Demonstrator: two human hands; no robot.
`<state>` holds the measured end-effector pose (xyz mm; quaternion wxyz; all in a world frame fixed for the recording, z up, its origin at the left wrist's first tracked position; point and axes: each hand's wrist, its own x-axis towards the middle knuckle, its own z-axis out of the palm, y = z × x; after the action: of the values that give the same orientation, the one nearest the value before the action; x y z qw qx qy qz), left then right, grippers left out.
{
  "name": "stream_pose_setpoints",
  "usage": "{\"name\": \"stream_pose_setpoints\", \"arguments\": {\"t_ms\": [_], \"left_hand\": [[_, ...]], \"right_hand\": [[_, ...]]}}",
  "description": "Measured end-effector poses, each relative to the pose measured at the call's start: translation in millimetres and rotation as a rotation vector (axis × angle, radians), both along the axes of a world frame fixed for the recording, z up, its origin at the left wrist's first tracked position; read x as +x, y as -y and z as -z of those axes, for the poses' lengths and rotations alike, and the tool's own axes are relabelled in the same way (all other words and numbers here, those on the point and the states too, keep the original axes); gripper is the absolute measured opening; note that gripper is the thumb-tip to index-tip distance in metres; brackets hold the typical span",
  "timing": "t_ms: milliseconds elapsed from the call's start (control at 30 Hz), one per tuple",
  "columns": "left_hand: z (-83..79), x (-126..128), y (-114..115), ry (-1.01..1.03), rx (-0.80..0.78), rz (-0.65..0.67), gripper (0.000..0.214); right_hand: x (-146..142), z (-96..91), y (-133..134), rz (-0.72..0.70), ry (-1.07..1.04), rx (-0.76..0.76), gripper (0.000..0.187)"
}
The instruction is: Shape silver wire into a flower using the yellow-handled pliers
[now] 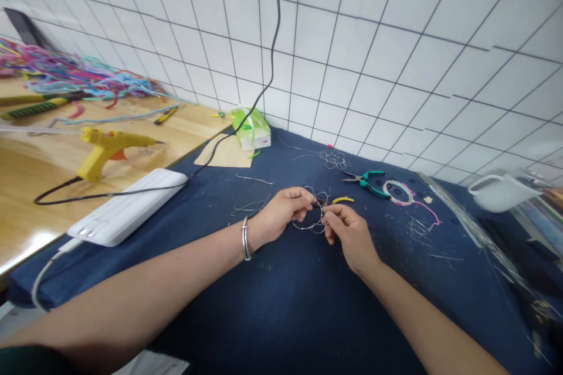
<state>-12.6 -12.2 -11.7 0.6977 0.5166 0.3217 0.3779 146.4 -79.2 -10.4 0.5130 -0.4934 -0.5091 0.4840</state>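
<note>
My left hand [284, 211] pinches a thin silver wire loop [313, 211] just above the dark blue cloth [281, 304]. A silver bangle sits on that wrist. My right hand [347, 234] is closed round a small yellow-handled tool [342, 200] whose tip meets the wire between the two hands. Green-handled pliers [367, 181] lie on the cloth just beyond my right hand. A tangle of loose wire [334, 158] lies farther back.
A yellow glue gun [108, 149] and a white power strip [127, 205] lie at left, with a black cable hanging down the tiled wall. Coloured cords [65, 73] pile at far left. A tissue pack [251, 129], pink cord ring [400, 193] and white cup [501, 190] are nearby.
</note>
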Motion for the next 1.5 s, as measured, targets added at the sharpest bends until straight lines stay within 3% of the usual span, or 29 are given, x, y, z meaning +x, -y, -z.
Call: {"name": "stream_pose_setpoints", "arguments": {"t_ms": [367, 633, 900, 1100, 1500], "left_hand": [[-1.4, 4.4, 7.6, -0.070, 0.114, 0.064, 0.015], [1.3, 4.3, 5.5, -0.006, 0.033, -0.012, 0.018], [5.0, 4.6, 8.3, 0.087, -0.091, 0.017, 0.022], [5.0, 4.1, 9.0, 0.136, -0.153, 0.045, 0.020], [2.4, 2.9, 8.9, 0.095, -0.141, 0.062, 0.018]], "right_hand": [[3.3, 2.6, -3.4, 0.099, -0.084, 0.028, 0.017], [2.3, -1.4, -2.9, -0.017, -0.176, -0.003, 0.024], [0.6, -2.8, -0.9, -0.122, -0.055, 0.031, 0.033], [1.8, -4.4, -0.2, -0.122, 0.125, 0.045, 0.040], [6.8, -6.2, 1.5, -0.091, 0.278, 0.097, 0.028]]}}
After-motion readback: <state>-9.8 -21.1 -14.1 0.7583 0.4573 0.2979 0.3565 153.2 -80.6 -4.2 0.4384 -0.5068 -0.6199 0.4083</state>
